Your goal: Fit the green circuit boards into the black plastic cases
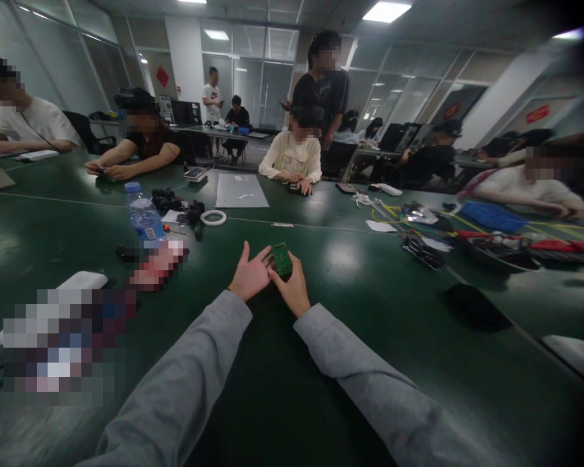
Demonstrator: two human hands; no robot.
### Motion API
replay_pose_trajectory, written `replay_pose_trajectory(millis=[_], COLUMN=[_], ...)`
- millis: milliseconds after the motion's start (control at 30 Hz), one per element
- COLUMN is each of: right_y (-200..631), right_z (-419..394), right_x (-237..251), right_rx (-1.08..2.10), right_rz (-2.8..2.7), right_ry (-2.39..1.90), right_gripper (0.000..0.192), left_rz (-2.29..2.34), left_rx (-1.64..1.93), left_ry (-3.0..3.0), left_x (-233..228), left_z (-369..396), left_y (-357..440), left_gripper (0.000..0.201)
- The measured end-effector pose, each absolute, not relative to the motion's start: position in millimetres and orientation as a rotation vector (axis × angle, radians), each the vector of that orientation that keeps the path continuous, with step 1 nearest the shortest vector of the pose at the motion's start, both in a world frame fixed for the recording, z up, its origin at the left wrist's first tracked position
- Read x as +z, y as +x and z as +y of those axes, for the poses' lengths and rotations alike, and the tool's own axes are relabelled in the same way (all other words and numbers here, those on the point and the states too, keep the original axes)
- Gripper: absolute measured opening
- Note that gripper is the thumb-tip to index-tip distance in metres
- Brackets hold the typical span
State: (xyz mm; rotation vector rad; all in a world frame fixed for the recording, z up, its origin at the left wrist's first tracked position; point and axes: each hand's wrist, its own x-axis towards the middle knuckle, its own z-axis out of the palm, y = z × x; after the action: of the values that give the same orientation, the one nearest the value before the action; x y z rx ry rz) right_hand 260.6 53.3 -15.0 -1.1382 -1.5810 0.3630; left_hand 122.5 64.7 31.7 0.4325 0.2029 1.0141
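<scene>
Head view, middle of the frame: a small green rectangular circuit board (281, 259) is held up just above the dark green bench (350, 363), caught between both hands so that its flat face tilts toward the camera, a grip that seems meant to keep the board steady and readable. The right hand (292, 285) pinches the board's lower edge with thumb and fingers closed on it, wrist low and forearm in a grey sleeve running in from the lower right. The left hand (250, 274) is open, palm turned inward, fingers spread and fingertips touching the board's left side as a support; its grey-sleeved forearm comes in from the lower left. Left of centre, well apart from the hands, stand a clear plastic water bottle with a blue cap (143, 217) and a white tape ring (213, 217).
</scene>
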Motion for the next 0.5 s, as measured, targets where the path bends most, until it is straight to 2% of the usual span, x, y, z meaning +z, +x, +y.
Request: replay_pose_trajectory(millis=[200, 400, 500], right_y=[276, 330, 381], right_z=[66, 64, 58], right_x=[-22, 3, 12], right_rx=[0.673, 1.546, 1.631], right_rz=[-1.224, -0.693, -0.540], right_ry=[-1.264, -0.989, -0.925], right_gripper=[0.053, 0.028, 0.023], left_rz=[0.286, 0.459, 0.479], left_rx=[0.934, 0.926, 0.995], left_ry=[0.494, 0.513, 0.441], left_x=[26, 2, -7], left_z=[66, 82, 89], left_y=[123, 113, 110], left_gripper=[0.053, 0.044, 0.038])
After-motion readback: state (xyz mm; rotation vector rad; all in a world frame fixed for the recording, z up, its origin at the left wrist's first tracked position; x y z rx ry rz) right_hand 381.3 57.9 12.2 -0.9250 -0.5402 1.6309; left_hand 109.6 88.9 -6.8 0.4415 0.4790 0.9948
